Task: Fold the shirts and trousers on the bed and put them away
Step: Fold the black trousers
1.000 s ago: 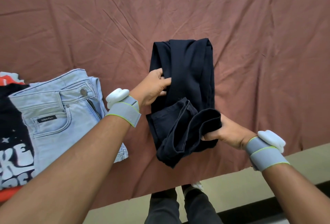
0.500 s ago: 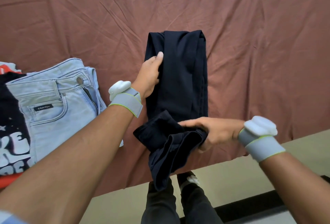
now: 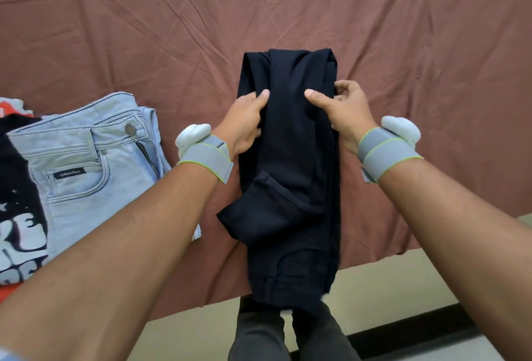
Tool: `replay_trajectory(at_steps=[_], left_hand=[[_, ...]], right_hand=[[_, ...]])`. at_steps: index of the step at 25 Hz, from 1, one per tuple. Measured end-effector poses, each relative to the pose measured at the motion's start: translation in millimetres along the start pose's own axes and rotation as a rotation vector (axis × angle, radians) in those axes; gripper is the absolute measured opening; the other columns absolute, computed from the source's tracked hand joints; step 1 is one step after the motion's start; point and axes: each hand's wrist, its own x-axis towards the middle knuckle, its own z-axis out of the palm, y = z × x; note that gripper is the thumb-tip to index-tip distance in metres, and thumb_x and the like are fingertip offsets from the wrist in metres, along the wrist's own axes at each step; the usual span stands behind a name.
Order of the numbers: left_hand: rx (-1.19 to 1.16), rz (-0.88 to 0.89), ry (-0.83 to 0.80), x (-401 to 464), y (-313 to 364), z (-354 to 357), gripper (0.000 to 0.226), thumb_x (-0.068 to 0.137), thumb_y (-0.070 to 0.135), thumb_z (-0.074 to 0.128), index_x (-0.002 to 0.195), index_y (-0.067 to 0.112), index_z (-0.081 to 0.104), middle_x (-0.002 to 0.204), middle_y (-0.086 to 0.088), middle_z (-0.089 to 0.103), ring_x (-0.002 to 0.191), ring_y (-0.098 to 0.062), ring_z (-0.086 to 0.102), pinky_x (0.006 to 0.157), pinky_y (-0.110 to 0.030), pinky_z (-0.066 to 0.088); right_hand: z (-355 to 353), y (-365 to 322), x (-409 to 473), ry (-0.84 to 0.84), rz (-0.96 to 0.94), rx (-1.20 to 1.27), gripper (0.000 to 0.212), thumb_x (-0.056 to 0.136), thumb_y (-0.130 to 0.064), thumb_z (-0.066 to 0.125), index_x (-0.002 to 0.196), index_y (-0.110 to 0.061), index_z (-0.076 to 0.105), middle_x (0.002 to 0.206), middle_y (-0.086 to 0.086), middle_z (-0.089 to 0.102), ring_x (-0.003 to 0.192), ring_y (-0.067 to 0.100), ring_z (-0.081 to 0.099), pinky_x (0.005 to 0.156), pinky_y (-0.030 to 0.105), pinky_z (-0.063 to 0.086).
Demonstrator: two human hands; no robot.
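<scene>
Right of the jeans, left hand and right hand pinch the trousers' edges; fold evenly, hems aligned.

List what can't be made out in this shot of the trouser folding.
- Printed T-shirt: head view, cut off by the left edge and overlapped by the light blue jeans; print unreadable.
- Jeans label: too small to read.
- Dark trousers: lower end hangs past the bed edge; fingers of the left hand and right hand tucked behind the sides.
</scene>
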Motion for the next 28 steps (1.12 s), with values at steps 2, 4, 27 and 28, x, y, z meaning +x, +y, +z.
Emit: replay_trajectory(at_steps=[2, 4, 27, 28], left_hand=[[-0.009, 0.065, 0.031, 5.1, 3.4, 0.1, 0.022, 0.103, 0.026, 0.047, 0.103, 0.014, 0.065, 0.095, 0.001, 0.073, 0.082, -0.012, 0.069, 0.075, -0.030, 0.053], [-0.077, 0.151, 0.066, 14.6, 14.6, 2.7, 0.020, 0.102, 0.021, 0.051, 0.110, 0.008, 0.064, 0.105, -0.008, 0.072, 0.092, -0.018, 0.069, 0.080, -0.034, 0.054], [1.062, 0.539, -0.083, 9.6, 60.7, -53.2, 0.029, 0.077, 0.047, 0.079, 0.090, 0.022, 0.073, 0.073, 0.010, 0.064, 0.065, 0.000, 0.054, 0.068, -0.024, 0.045], [1.066, 0.537, -0.171, -5.4, 57.5, -51.3, 0.026, 0.078, 0.044, 0.079, 0.087, 0.020, 0.074, 0.071, 0.008, 0.066, 0.063, 0.001, 0.054, 0.066, -0.026, 0.045]], right_hand=[[9.5, -7.5, 8.2, 0.042, 0.011, 0.060, 0.085, 0.052, -0.051, 0.085, 0.121, -0.022, 0.044, 0.118, -0.001, 0.056, 0.104, 0.015, 0.060, 0.089, 0.035, 0.051], [16.7, -19.7, 16.5, 0.053, 0.021, 0.104, 0.079, 0.051, -0.050, 0.086, 0.114, -0.019, 0.050, 0.117, 0.000, 0.061, 0.104, 0.016, 0.062, 0.092, 0.037, 0.052], [50.9, -32.2, 15.1, -0.181, -0.514, -0.664, 0.019, 0.080, -0.038, 0.064, 0.092, -0.024, 0.068, 0.075, -0.006, 0.065, 0.071, 0.013, 0.058, 0.077, 0.038, 0.052], [43.9, -25.5, 6.1, -0.236, -0.485, -0.708, 0.025, 0.082, -0.045, 0.057, 0.087, -0.023, 0.067, 0.073, -0.004, 0.067, 0.072, 0.014, 0.061, 0.077, 0.039, 0.053]])
